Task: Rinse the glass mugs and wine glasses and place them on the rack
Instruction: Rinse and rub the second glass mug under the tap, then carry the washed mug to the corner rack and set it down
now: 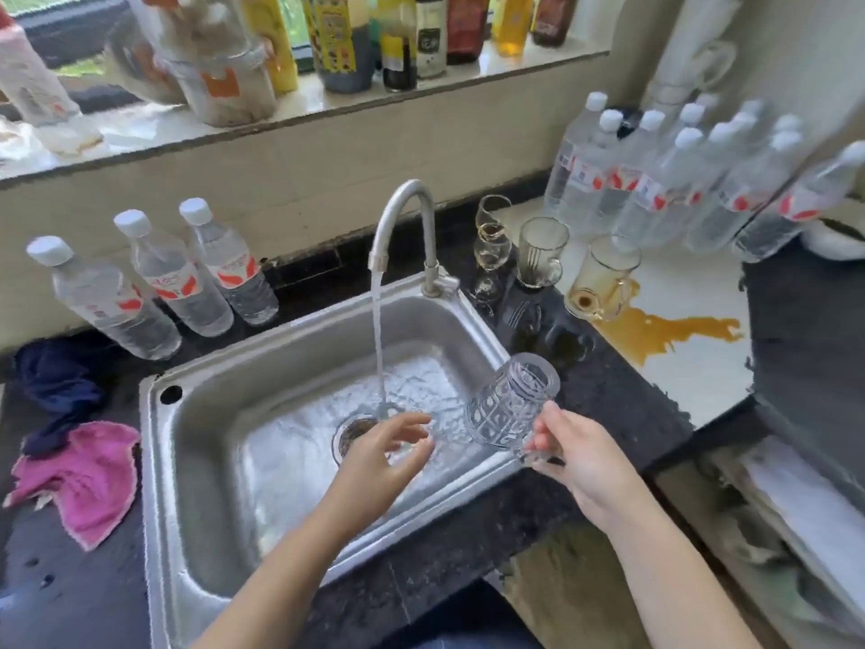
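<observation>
Water runs in a steady stream from the curved grey metal tap (406, 217) into the rectangular stainless-steel sink (196, 442), pooling round the drain directly below the spout. Right hand (580, 461) grips the handle of a clear patterned glass mug (510, 405), fingers curled round it; mug is held over the sink's right rim, to the right of the stream, tipped with its base up and away and its mouth towards the hand, probably so that rinse water drains out. Left hand (384, 454) hovers over the drain, fingers loosely spread, holding nothing, wet side to the basin; likely just off the mug or about to rub it. Behind the sink's right corner wait one stemmed wine glass (491, 245), one clear glass mug (540, 252) upright, and one amber-stained glass mug (601, 281) lying tipped beside a brown spill (664, 334). No rack identifiable in view. Pink cloth (79, 480) lies left of the sink. Judgement: first of several items in rinse; most of task remaining.
</observation>
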The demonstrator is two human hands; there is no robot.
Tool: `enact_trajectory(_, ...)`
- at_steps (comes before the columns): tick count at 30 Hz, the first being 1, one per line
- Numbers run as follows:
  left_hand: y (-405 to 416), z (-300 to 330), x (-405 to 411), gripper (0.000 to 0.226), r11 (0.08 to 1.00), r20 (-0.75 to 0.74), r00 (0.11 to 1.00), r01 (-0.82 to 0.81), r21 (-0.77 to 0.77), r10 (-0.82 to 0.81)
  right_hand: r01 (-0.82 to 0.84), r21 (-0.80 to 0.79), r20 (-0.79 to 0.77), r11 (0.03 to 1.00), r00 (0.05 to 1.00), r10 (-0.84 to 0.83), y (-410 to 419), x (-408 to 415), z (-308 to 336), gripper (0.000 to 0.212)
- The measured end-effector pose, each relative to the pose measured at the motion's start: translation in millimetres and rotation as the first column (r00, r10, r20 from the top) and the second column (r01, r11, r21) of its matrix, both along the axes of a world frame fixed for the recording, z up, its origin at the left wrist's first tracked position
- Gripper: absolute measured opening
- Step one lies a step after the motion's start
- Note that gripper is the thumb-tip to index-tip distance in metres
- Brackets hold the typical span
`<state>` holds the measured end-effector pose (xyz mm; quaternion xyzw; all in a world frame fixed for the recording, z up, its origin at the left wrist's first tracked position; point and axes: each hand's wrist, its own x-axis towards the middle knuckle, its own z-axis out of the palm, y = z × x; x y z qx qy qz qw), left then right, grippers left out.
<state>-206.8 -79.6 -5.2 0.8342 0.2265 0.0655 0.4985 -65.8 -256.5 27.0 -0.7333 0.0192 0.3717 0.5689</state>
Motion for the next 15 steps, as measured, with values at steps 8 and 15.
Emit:
enact_trajectory(8,-61,-1,9,0.023,0.933,-0.009,0.933,0.360,-0.013,-0.360,0.485,0.026,0.000,0.874,0.875,-0.485,-110,-80,10,0.036)
enact_trajectory(15,-176,-4,34,0.028,0.703,-0.040,0.703,0.711,0.024,-0.710,0.800,0.037,-0.003,0.599,0.600,-0.800,-229,-151,15,0.034)
